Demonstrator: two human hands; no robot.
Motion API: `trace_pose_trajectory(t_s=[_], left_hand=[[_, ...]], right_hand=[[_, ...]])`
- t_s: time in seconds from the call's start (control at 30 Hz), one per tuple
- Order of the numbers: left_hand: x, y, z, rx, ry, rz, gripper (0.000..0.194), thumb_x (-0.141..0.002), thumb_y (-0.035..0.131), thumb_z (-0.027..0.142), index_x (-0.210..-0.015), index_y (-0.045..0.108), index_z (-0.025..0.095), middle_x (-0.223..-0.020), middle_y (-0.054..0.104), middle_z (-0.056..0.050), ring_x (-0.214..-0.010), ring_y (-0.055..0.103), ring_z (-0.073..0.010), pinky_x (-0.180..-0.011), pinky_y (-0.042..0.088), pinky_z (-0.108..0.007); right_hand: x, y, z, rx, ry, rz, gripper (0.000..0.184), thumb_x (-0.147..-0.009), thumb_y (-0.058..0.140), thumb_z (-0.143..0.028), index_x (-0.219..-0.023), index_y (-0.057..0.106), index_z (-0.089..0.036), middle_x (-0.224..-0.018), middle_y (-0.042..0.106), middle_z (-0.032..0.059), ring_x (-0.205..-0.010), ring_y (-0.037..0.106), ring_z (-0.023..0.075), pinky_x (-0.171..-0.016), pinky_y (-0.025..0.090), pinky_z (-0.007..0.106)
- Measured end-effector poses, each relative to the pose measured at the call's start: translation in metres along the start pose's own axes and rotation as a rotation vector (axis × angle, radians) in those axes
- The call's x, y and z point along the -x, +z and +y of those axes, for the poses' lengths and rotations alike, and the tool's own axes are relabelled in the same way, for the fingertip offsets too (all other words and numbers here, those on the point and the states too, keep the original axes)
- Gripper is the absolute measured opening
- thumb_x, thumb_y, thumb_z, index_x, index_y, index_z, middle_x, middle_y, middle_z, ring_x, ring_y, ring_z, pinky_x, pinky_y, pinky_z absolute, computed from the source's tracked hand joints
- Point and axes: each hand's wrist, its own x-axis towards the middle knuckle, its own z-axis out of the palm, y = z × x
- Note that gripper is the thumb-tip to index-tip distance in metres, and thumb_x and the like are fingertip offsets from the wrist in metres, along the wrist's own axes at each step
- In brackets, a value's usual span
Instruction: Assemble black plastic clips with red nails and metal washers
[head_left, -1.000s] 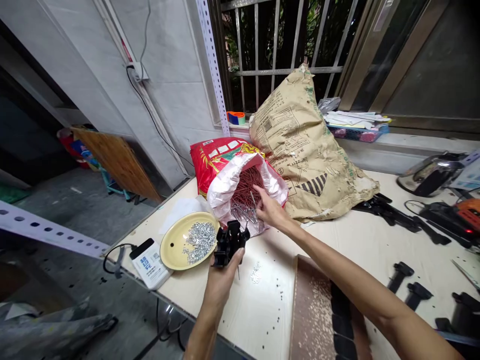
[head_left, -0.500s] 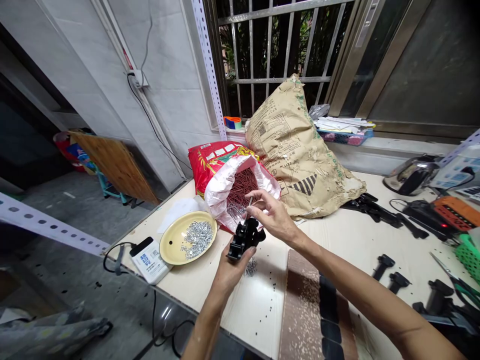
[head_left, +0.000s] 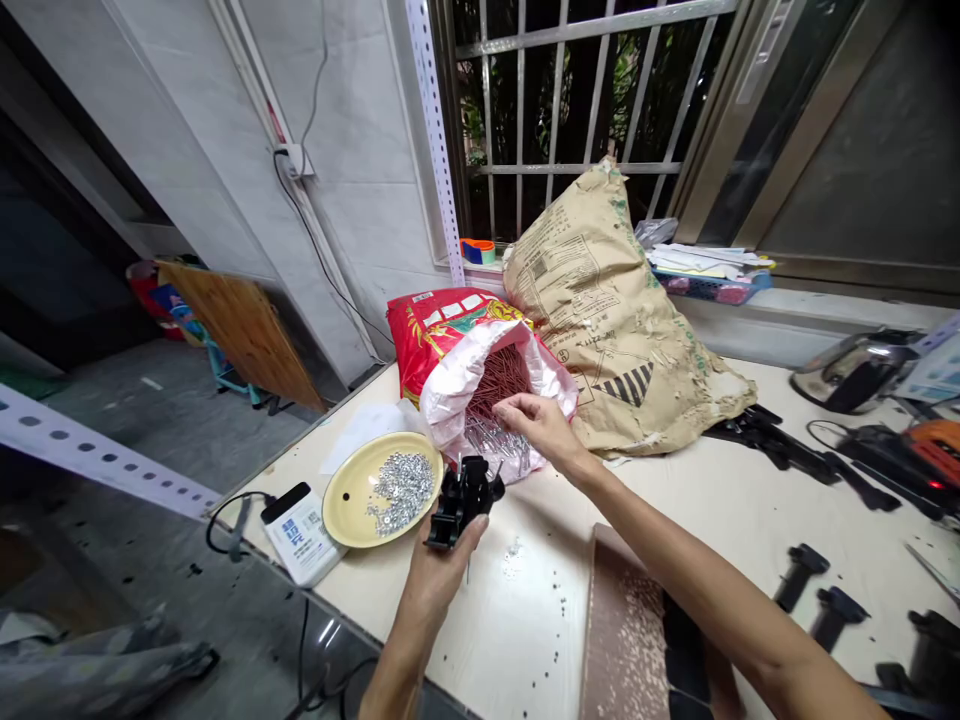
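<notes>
My left hand [head_left: 433, 580] grips a black plastic part [head_left: 461, 505] from below, over the table's front area. Thin metal pins stick out of that part at its top and underside. My right hand [head_left: 551, 432] reaches over the mouth of a red and white bag [head_left: 448, 385], its thumb and fingertips pinched together; whatever is between them is hidden. Inside the bag lie reddish-brown rods [head_left: 496, 378] and, lower down, silver metal pins [head_left: 491, 442]. Left of the black part, a pale yellow dish [head_left: 346, 525] carries many small silver nuts [head_left: 405, 488].
A tall brown paper sack [head_left: 592, 300] leans by the window. A white box-shaped device [head_left: 304, 540] sits at the table's left edge. To the right are a brown board [head_left: 619, 640], black plastic pieces [head_left: 802, 575] and a kettle [head_left: 855, 370]. Small black bits dot the tabletop.
My right hand has left the black part, where it held a thin metal pin, and moved to the bag's mouth. The left hand with the black part has shifted slightly left and down.
</notes>
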Motion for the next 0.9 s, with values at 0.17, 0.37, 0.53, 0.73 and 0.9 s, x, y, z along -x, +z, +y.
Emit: trace_pose_trajectory(t_s=[0.17, 0.37, 0.53, 0.73, 0.9], left_hand=[[-0.009, 0.005, -0.006, -0.008, 0.049, 0.024, 0.049, -0.068, 0.072, 0.035, -0.113, 0.061, 0.020, -0.112, 0.066, -0.008, -0.116, 0.053, -0.0286, -0.101, 0.038, -0.040], [-0.014, 0.016, 0.002, -0.039, 0.072, -0.067, 0.041, -0.069, 0.069, 0.032, -0.108, 0.062, 0.018, -0.102, 0.068, -0.007, -0.101, 0.060, -0.0268, -0.092, 0.043, -0.037], [-0.015, 0.019, 0.005, -0.032, 0.068, -0.112, 0.038, -0.071, 0.067, 0.032, -0.105, 0.062, 0.018, -0.101, 0.069, -0.007, -0.098, 0.061, -0.0254, -0.088, 0.044, -0.034], [-0.015, 0.021, 0.013, -0.142, 0.094, -0.163, 0.035, -0.070, 0.066, 0.030, -0.102, 0.060, 0.018, -0.095, 0.069, -0.005, -0.092, 0.062, -0.0255, -0.081, 0.045, -0.032], [-0.012, 0.025, 0.019, -0.273, 0.145, -0.224, 0.029, -0.075, 0.059, 0.030, -0.100, 0.057, 0.016, -0.086, 0.067, -0.004, -0.085, 0.061, -0.0244, -0.074, 0.044, -0.031]], right_hand=[[0.014, 0.015, -0.017, 0.062, -0.082, -0.310, 0.025, -0.080, 0.064, -0.038, -0.093, 0.071, -0.018, -0.090, 0.067, 0.0039, -0.083, 0.061, 0.0146, -0.071, 0.046, 0.025], [0.016, 0.008, -0.035, -0.026, -0.139, -0.260, 0.023, -0.086, 0.057, -0.037, -0.086, 0.067, -0.017, -0.084, 0.065, 0.0033, -0.082, 0.060, 0.0141, -0.076, 0.046, 0.027], [0.005, -0.027, -0.061, -0.023, -0.136, -0.096, 0.030, -0.097, 0.034, -0.036, -0.114, 0.054, -0.021, -0.074, 0.063, -0.0011, -0.069, 0.060, 0.0114, -0.066, 0.047, 0.025], [0.003, -0.047, -0.067, 0.496, -0.132, -0.527, 0.025, -0.083, 0.052, -0.010, -0.104, 0.060, -0.019, -0.069, 0.066, -0.0019, -0.063, 0.058, 0.0118, -0.057, 0.041, 0.022], [-0.002, -0.044, -0.073, 0.692, -0.258, -0.733, 0.015, -0.076, 0.059, -0.007, -0.082, 0.070, -0.016, -0.074, 0.066, 0.0022, -0.069, 0.058, 0.0129, -0.061, 0.039, 0.022]])
